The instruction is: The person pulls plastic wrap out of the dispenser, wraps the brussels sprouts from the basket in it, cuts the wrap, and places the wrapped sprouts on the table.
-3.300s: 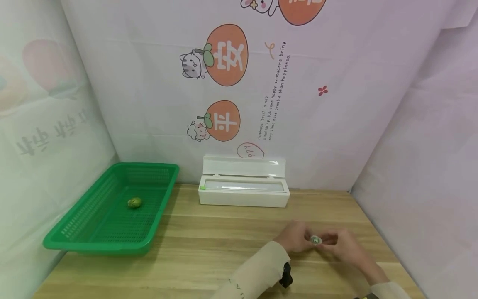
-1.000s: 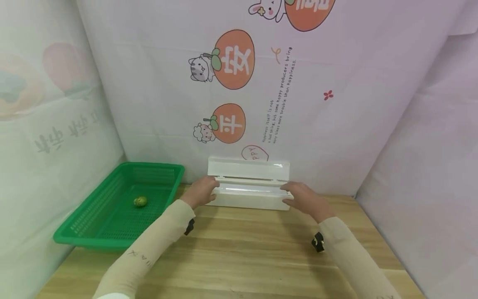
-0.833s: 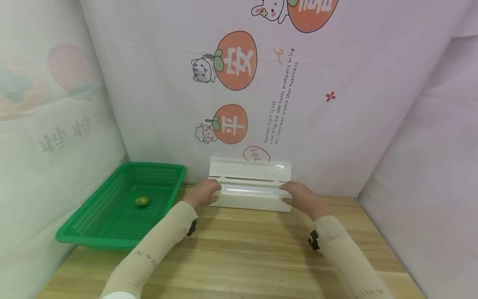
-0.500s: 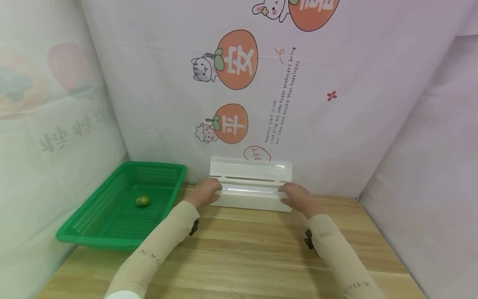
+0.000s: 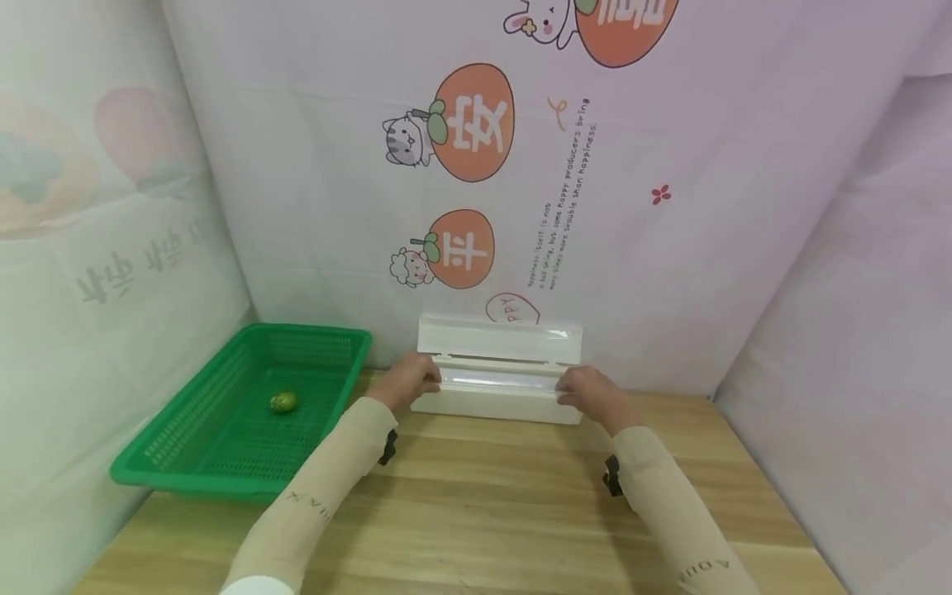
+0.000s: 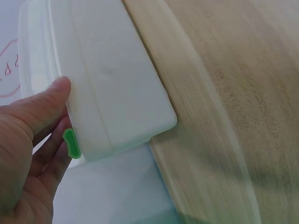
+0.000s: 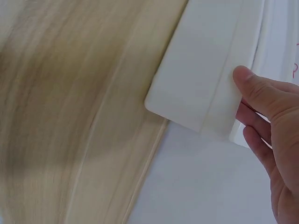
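A long white cling film dispenser point(image 5: 494, 405) stands at the back of the table, its clear lid point(image 5: 498, 339) raised against the wall. My left hand point(image 5: 405, 380) pinches its front rim at the left end, thumb on the front and fingers behind, beside a green slider point(image 6: 72, 143). At the right end my right hand point(image 5: 595, 392) pinches the same rim, its thumb point(image 7: 244, 77) on the front face and the other fingers curled behind. I cannot tell whether clear film is between the fingers.
A green plastic basket point(image 5: 201, 487) stands on the left, with one small round yellow-green item point(image 5: 283, 402) inside. White printed cloth point(image 5: 617, 248) hangs behind and along both sides. Wooden tabletop point(image 5: 476, 512) lies in front of the dispenser.
Both hands have gone from handling a small pale-green item at the right front to the dispenser's ends. Lately their fingertips have closed on its rim. The small item is out of view.
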`<action>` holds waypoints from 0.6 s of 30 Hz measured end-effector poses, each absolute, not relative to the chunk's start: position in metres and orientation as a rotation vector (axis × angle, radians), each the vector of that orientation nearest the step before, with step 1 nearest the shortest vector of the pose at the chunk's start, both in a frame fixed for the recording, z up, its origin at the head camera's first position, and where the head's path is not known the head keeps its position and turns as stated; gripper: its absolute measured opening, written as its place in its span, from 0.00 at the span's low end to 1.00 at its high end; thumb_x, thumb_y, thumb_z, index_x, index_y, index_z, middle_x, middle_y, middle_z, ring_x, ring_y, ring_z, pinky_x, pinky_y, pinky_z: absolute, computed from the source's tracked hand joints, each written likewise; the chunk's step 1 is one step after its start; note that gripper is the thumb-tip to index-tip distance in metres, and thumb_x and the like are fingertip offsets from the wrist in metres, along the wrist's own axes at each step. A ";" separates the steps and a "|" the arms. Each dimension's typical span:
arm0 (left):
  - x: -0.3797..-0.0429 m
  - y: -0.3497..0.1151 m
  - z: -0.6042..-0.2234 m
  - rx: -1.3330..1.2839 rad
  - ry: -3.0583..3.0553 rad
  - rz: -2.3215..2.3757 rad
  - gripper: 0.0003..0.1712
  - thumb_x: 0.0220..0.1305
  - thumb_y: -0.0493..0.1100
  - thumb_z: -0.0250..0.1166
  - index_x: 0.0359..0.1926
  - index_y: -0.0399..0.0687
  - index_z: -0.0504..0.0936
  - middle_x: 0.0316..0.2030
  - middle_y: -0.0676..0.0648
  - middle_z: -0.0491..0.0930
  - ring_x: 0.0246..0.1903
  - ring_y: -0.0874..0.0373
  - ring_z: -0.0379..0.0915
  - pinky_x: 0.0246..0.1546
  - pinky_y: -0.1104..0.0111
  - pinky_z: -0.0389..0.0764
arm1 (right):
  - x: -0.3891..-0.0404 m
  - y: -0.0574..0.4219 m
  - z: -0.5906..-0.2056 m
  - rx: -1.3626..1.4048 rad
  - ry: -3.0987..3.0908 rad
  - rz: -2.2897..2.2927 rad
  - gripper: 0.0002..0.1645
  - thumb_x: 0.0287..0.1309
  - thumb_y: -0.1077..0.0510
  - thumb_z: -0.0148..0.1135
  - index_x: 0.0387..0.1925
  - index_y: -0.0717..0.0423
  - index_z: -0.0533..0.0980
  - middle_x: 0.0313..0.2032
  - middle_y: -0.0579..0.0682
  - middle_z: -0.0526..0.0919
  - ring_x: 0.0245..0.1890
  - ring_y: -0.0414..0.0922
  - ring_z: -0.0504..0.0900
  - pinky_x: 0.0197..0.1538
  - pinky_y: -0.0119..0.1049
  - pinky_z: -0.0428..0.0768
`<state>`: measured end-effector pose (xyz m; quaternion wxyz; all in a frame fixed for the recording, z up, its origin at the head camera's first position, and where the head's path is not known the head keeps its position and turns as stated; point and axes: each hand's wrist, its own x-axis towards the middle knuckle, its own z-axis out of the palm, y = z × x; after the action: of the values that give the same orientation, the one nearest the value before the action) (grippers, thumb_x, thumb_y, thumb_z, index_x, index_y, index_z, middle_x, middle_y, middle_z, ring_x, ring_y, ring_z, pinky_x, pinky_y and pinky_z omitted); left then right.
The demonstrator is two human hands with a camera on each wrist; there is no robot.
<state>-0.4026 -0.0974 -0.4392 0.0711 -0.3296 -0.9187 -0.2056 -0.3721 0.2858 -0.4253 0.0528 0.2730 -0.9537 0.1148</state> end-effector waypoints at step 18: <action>-0.413 -0.089 -0.448 -0.799 -2.816 -0.714 0.06 0.71 0.36 0.69 0.34 0.46 0.85 0.34 0.50 0.84 0.37 0.59 0.77 0.43 0.65 0.84 | -0.385 0.283 -0.424 0.734 -2.861 0.524 0.05 0.64 0.70 0.67 0.33 0.60 0.86 0.33 0.55 0.90 0.38 0.50 0.87 0.50 0.49 0.89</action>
<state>-0.4132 -0.0895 -0.4480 0.0643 -0.2646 -0.9327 -0.2363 -0.3846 0.2827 -0.4242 0.0711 0.2440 -0.9514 0.1741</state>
